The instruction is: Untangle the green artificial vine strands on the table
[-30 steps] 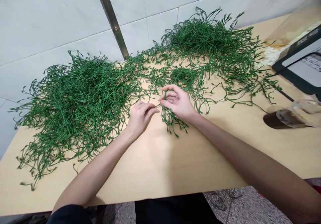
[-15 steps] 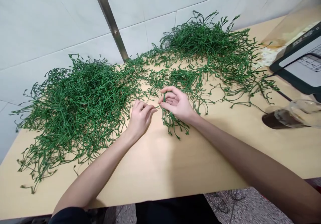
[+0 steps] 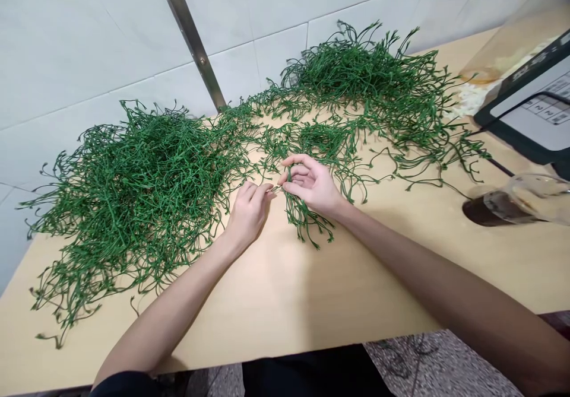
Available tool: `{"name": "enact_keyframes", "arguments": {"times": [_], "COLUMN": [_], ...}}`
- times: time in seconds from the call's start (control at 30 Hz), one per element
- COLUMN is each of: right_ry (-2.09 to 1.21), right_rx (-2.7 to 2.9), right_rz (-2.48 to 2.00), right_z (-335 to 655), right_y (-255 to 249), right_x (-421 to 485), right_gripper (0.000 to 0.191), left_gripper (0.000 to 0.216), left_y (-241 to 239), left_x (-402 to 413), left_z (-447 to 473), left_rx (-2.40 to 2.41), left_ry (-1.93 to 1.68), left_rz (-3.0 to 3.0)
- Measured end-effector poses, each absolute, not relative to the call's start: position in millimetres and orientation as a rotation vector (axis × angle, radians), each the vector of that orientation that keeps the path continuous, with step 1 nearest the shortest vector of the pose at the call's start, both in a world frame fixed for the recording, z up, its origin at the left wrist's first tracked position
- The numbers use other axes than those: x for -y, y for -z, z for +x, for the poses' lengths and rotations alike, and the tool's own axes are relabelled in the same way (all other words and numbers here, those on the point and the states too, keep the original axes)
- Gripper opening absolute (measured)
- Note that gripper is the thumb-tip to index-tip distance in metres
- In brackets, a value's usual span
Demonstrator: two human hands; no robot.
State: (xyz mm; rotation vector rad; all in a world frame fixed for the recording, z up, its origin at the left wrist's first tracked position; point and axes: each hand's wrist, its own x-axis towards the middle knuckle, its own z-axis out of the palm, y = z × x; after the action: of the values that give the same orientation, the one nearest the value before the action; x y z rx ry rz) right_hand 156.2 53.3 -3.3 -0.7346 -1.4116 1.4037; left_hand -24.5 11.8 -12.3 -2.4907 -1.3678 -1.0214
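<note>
A small bunch of thin green plastic-looking stems (image 3: 307,220) with branched tips hangs from my right hand (image 3: 312,186), whose thumb and fingers close around it. My left hand (image 3: 249,213) is pinched at the fingertips, almost touching my right fingertips. Between the two hands shows a thin pale-green piece, too small to make out fully. To the left of my left hand lies a large tangled heap of the same green stems (image 3: 133,183). Another heap (image 3: 356,67) sits farther back on the right, and loose stems (image 3: 316,139) link the two.
The pale wooden table (image 3: 249,314) stands against a tiled wall (image 3: 89,41) with a metal strip (image 3: 189,35). At the right are a clear cup of dark drink (image 3: 496,208), a dark-framed device (image 3: 529,103) with a cable, and white bits (image 3: 467,97).
My left fingertips have shifted slightly and draw a little closer around the thin piece between the hands. The right hand keeps its hold on the bunch. The view has moved slightly.
</note>
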Motion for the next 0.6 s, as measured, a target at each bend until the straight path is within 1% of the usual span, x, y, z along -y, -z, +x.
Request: {"name": "enact_keyframes", "arguments": {"times": [0.2, 0.3, 0.43, 0.6], "right_ry": [-1.404, -1.403, -1.418, -1.428], "right_rx": [1.432, 1.454, 1.450, 1.439], "right_rz": [-0.735, -0.727, -0.716, -0.727], "right_z": [156.1, 156.4, 156.9, 156.6], "right_y": [3.3, 3.4, 3.7, 3.0], "right_x": [-52.4, -52.4, -52.5, -51.7], "right_gripper": [0.041, 0.040, 0.041, 0.041], "left_gripper": [0.018, 0.014, 0.016, 0.015], "left_y": [12.5, 10.1, 7.6, 10.1], "left_x": [-10.2, -8.4, -6.0, -5.6], "left_z": [-26.1, -24.9, -23.0, -23.9], "left_rx": [1.390, 1.386, 1.367, 1.446], "left_ry": [0.887, 0.885, 0.919, 0.814], "left_rz": [-2.440, -2.420, -2.393, -2.356]}}
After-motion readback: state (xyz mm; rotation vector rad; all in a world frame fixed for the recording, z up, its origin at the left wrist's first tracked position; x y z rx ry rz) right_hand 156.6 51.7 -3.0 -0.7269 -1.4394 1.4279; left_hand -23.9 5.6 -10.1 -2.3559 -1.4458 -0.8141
